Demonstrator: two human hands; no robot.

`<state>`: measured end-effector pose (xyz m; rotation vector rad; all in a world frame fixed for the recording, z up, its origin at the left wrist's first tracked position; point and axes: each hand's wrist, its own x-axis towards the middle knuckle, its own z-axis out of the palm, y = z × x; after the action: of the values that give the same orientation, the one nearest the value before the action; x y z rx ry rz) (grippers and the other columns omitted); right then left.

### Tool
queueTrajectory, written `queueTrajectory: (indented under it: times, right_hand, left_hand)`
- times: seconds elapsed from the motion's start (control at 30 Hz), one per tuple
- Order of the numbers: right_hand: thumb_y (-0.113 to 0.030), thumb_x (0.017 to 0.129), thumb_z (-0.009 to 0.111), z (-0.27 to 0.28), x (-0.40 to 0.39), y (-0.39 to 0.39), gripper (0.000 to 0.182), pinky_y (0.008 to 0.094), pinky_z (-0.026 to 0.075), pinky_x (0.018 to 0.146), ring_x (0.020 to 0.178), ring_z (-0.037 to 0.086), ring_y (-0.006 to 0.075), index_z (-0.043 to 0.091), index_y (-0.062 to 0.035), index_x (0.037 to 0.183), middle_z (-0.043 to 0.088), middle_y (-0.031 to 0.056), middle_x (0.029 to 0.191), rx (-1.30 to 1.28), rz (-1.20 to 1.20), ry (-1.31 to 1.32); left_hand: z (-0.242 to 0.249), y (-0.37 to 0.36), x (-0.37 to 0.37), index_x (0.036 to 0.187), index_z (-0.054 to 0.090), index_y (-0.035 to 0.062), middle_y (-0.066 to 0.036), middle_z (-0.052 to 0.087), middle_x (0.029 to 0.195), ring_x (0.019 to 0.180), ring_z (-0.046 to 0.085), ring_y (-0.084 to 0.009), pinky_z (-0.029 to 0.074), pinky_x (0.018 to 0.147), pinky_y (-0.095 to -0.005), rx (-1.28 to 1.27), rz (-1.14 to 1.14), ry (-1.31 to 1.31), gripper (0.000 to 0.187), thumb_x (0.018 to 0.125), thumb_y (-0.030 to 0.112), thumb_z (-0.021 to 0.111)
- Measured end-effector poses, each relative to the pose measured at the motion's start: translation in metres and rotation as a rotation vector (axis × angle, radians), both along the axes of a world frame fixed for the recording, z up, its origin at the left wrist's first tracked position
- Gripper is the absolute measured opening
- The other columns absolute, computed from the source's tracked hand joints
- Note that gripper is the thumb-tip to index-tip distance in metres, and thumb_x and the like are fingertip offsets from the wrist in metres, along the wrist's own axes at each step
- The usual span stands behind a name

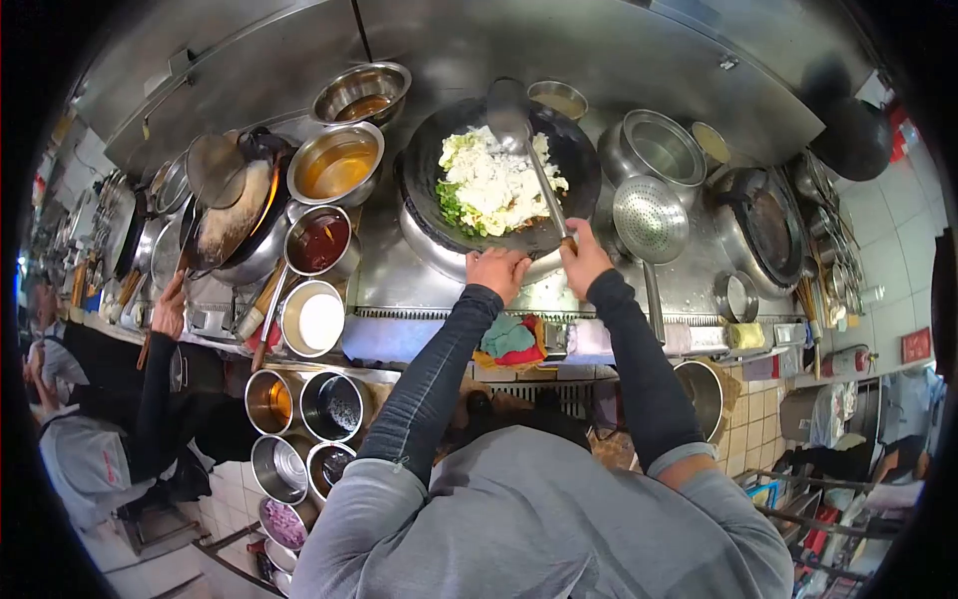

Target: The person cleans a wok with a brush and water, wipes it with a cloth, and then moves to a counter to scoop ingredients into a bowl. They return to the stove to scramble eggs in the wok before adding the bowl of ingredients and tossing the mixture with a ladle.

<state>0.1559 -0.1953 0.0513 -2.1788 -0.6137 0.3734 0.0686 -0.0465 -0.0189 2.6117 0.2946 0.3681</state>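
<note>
A large black wok (424, 200) sits on the burner in front of me, holding white rice-like food (504, 180) with yellowish pieces and chopped greens (457, 208) at its left side. My left hand (497, 272) is closed on the wok's near rim; the fingers' far side is partly hidden. In my right hand (584, 258) is the handle of a metal ladle (544, 185). The ladle's bowl is over the far part of the wok, above the food.
Left of the wok stand bowls of amber liquid (339, 168), red sauce (319, 240) and a white substance (312, 319). To the right, a perforated skimmer (651, 220) rests near a metal pot (659, 145). A co-worker's hand (169, 307) is at another wok (235, 220) on the left.
</note>
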Motion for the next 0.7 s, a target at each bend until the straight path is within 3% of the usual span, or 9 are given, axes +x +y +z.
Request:
queueTrajectory:
  times: [0.13,0.17,0.27,0.33,0.37,0.4,0.47,0.53,0.7]
  right_hand:
    - [-0.014,0.091,0.046,0.039,-0.064,-0.051,0.040,0.0263,0.033,0.032,0.040,0.040,0.0124,0.030,-0.0207,0.127,0.047,0.0059,0.069,0.646,-0.053,0.938]
    - [-0.015,0.091,0.045,0.026,-0.071,-0.066,0.039,0.0253,0.032,0.032,0.041,0.039,0.0117,0.030,-0.0199,0.126,0.047,0.0056,0.071,0.806,-0.019,1.149]
    - [-0.016,0.091,0.046,-0.047,-0.051,-0.075,0.039,0.0252,0.032,0.032,0.041,0.040,0.0115,0.030,-0.0196,0.127,0.048,0.0065,0.070,0.869,-0.091,1.414]
    - [-0.016,0.090,0.048,-0.048,-0.026,-0.048,0.040,0.0260,0.032,0.032,0.038,0.038,0.0114,0.032,-0.0158,0.127,0.049,0.0077,0.070,0.534,-0.091,0.861]
    - [-0.020,0.089,0.052,-0.013,-0.028,-0.030,0.041,0.0266,0.031,0.032,0.038,0.038,0.0106,0.035,-0.0117,0.126,0.048,0.0051,0.067,0.332,-0.160,0.725]
    - [-0.022,0.087,0.053,-0.015,-0.019,-0.018,0.042,0.0366,0.040,0.037,0.044,0.051,0.0219,0.039,-0.0109,0.125,0.055,0.0111,0.066,0.218,-0.104,0.495]
    - [-0.020,0.086,0.051,-0.042,-0.018,-0.008,0.046,0.0476,0.047,0.054,0.061,0.060,0.0364,0.037,-0.0147,0.130,0.060,0.0212,0.071,-0.068,-0.061,-0.566]
    - [-0.016,0.083,0.051,-0.027,-0.048,-0.009,0.053,0.0516,0.045,0.070,0.076,0.059,0.0433,0.034,-0.0180,0.133,0.059,0.0283,0.080,-0.336,-0.112,-0.310]
    - [-0.011,0.082,0.050,-0.009,-0.073,-0.071,0.049,0.0493,0.045,0.066,0.073,0.058,0.0412,0.039,-0.0150,0.130,0.061,0.0225,0.079,-0.364,0.055,-0.347]
  left_hand:
    - [-0.010,0.004,0.004,0.094,0.062,0.0193,-0.006,0.058,0.084,0.092,0.054,-0.0236,0.034,0.080,-0.0493,0.009,0.008,-0.021,0.023,0.087,0.036,0.047]
    - [-0.013,0.005,0.002,0.096,0.061,0.0192,-0.006,0.058,0.088,0.094,0.053,-0.0234,0.033,0.081,-0.0501,-0.018,-0.001,-0.033,0.025,0.088,0.037,0.045]
    - [-0.007,0.006,-0.003,0.100,0.060,0.0188,-0.005,0.056,0.097,0.100,0.051,-0.0228,0.032,0.083,-0.0516,-0.039,-0.020,0.035,0.030,0.089,0.040,0.041]
    - [0.005,0.008,-0.002,0.102,0.060,0.0188,-0.006,0.056,0.097,0.102,0.050,-0.0225,0.031,0.084,-0.0528,-0.022,-0.038,0.121,0.031,0.089,0.040,0.041]
    - [0.005,0.008,-0.001,0.098,0.062,0.0184,-0.007,0.058,0.092,0.097,0.053,-0.0239,0.030,0.085,-0.0533,-0.028,-0.036,0.096,0.031,0.089,0.039,0.041]
    - [0.007,0.008,-0.001,0.098,0.062,0.0184,-0.007,0.058,0.092,0.097,0.053,-0.0239,0.030,0.085,-0.0533,-0.025,-0.036,0.093,0.031,0.089,0.039,0.041]
    - [0.014,0.009,0.003,0.091,0.065,0.0148,-0.010,0.060,0.084,0.088,0.056,-0.0270,0.035,0.083,-0.0487,0.089,-0.107,0.094,0.029,0.088,0.036,0.045]
    - [-0.003,0.009,0.006,0.088,0.065,0.0130,-0.011,0.060,0.080,0.084,0.057,-0.0284,0.038,0.080,-0.0455,0.044,-0.149,-0.074,0.028,0.087,0.034,0.048]
    - [-0.030,0.022,0.017,0.084,0.066,0.0086,-0.015,0.062,0.074,0.074,0.059,-0.0324,0.045,0.069,-0.0429,-0.038,-0.208,-0.345,0.022,0.084,0.028,0.057]
